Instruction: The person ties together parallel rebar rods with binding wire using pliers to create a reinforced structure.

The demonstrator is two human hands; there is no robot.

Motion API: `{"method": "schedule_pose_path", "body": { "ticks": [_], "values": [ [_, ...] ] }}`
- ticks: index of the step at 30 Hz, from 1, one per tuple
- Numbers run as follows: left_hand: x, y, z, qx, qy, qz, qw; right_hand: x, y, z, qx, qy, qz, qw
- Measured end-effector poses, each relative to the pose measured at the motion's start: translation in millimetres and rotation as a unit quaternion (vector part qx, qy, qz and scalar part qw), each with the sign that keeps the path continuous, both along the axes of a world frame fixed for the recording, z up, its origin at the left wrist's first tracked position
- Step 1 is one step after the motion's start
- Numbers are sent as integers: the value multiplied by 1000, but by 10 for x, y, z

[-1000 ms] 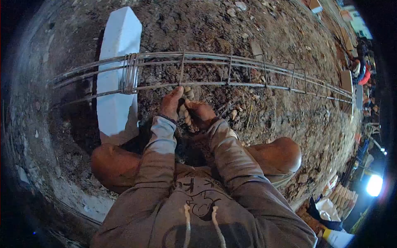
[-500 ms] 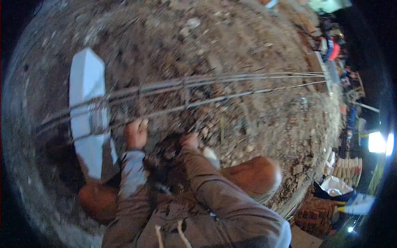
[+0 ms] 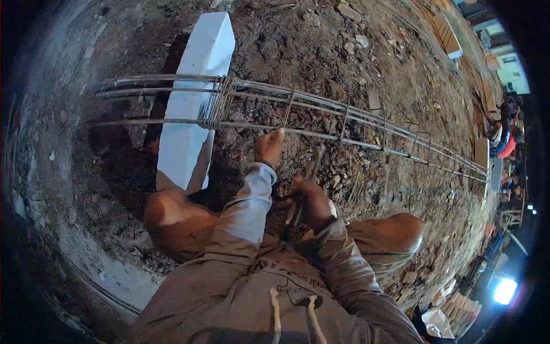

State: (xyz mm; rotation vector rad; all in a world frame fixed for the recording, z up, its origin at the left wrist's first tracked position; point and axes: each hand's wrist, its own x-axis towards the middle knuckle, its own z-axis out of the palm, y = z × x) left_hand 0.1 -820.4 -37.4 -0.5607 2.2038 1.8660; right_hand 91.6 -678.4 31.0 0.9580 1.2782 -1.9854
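Note:
A long cage of thin steel rebar (image 3: 318, 135) runs across the view, its left part resting on a white block (image 3: 197, 69). Square stirrups hang along the bars, and a bundle of stirrups (image 3: 217, 103) is bunched over the block. My left hand (image 3: 269, 148) is closed at the near bar, its fingertips pinching the lower end of a stirrup (image 3: 289, 106). Just below the cage, my right hand (image 3: 312, 202) is wrapped around what looks like a pair of pincers (image 3: 314, 160). The tool's head points up toward the near bar, apart from it.
Rough soil with stones and debris (image 3: 395, 195) surrounds my bent knees. The far end of the cage lies by a pale block (image 3: 482, 153). People (image 3: 507, 135) are at the far right. A bright lamp (image 3: 505, 291) shines at the lower right, near stacked pieces (image 3: 461, 314).
My view has swung, so the block and cage sit higher and farther right. My right hand has come up with the tool now plainly visible. My left hand stays at the near bar.

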Motion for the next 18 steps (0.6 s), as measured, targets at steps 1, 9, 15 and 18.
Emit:
{"method": "schedule_pose_path", "body": {
  "ticks": [1,9,15,18],
  "values": [
    [12,21,-50,24,-23,31,999,-1,23,-38,5,3,2,1000],
    [62,1,-110,88,-20,86,992,-128,102,-407,280,210,335,875],
    [23,-18,-116,46,-42,74,995,-365,134,-190,305,212,417,830],
    [39,-20,-220,60,-58,72,994,-410,255,-264,331,324,421,780]
  ]
}}
